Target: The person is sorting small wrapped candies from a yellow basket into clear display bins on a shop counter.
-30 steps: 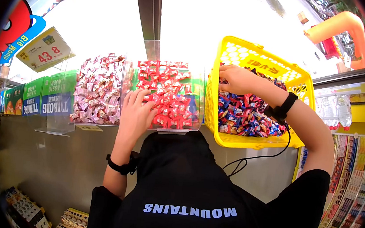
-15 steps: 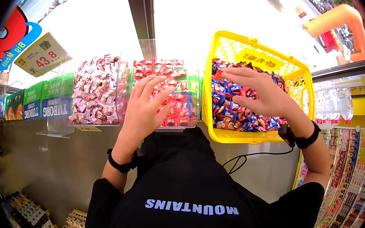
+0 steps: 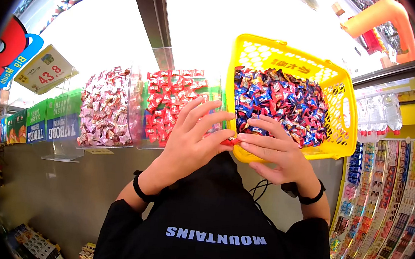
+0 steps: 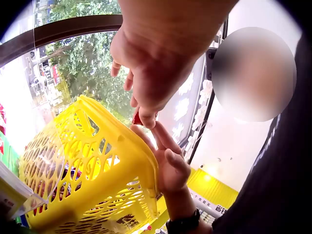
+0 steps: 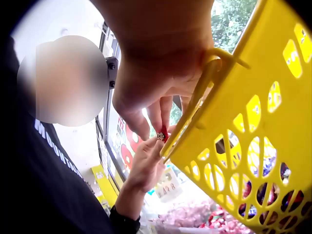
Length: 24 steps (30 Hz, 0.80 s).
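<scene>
A small red-wrapped candy (image 3: 230, 141) sits at the fingertips of both hands, in front of the yellow basket's near left corner. My left hand (image 3: 194, 138) pinches it by the thumb, the other fingers spread. My right hand (image 3: 277, 153) meets it with nearly straight fingertips, its thumb held apart. In the right wrist view the candy (image 5: 163, 133) lies between the two hands. The yellow basket (image 3: 293, 151) holds a heap of dark blue and red wrapped candies (image 3: 282, 104). Red candies (image 3: 163, 100) fill a clear bin left of it, partly behind my left hand.
Pink wrapped candies (image 3: 107, 107) fill another clear bin further left. Green and blue drink cartons (image 3: 63, 120) and a price card (image 3: 45, 71) stand beyond it. Water bottles (image 3: 379, 113) and stocked shelves (image 3: 385, 206) are on the right. A glass window runs behind.
My right hand has come out of the basket and down to its near left corner. My left hand has moved right from over the red candies, and the two hands now meet at the candy.
</scene>
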Each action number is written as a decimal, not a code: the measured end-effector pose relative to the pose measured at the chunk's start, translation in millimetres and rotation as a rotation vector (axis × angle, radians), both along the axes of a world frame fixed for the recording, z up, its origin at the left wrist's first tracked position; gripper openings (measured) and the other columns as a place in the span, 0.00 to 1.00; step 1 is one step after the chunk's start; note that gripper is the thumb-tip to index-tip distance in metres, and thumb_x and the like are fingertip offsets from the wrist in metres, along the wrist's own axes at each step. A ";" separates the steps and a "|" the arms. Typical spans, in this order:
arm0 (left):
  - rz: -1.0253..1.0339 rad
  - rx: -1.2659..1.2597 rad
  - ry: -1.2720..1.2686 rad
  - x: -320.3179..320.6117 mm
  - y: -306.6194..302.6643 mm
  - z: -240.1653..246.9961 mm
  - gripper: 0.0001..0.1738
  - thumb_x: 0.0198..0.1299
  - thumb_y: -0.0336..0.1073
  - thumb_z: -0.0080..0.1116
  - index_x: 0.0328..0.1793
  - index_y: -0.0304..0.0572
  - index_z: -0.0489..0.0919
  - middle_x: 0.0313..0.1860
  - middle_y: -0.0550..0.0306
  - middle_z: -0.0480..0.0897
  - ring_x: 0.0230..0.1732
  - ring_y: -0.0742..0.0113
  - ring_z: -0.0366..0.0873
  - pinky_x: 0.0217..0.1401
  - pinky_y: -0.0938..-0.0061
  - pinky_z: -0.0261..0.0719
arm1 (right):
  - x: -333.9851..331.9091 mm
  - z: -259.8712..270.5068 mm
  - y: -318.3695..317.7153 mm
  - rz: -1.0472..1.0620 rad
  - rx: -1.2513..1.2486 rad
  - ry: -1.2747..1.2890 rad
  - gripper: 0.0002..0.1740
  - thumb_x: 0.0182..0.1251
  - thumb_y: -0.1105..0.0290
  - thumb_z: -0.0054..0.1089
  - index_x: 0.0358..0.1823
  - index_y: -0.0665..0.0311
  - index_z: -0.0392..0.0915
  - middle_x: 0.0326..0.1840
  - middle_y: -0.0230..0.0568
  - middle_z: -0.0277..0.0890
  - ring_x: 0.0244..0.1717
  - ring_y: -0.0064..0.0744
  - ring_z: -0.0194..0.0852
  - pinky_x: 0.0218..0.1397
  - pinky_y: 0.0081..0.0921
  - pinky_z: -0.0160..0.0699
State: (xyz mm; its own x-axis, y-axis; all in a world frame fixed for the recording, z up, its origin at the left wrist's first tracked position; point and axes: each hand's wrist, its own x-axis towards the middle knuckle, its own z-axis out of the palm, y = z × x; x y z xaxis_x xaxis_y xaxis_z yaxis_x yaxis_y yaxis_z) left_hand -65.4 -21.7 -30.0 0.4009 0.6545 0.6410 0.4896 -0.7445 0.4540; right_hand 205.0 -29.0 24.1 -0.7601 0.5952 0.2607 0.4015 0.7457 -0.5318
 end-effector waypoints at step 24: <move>-0.003 0.143 0.107 -8.7 -4.7 -10.6 0.20 0.49 0.43 0.84 0.49 0.57 0.92 0.65 0.65 0.88 0.73 0.52 0.78 0.81 0.42 0.71 | -28.6 -22.9 -4.5 -0.221 0.361 0.098 0.11 0.62 0.70 0.77 0.45 0.58 0.87 0.65 0.38 0.86 0.70 0.44 0.81 0.79 0.59 0.72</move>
State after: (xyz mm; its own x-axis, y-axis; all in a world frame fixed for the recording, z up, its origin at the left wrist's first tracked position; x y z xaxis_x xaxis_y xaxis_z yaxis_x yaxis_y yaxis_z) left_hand -74.1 -26.4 -40.6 0.4735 0.5588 0.6808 0.5273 -0.7990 0.2891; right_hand 176.4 -33.5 1.1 -0.5862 0.5978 0.5467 0.5327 0.7929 -0.2958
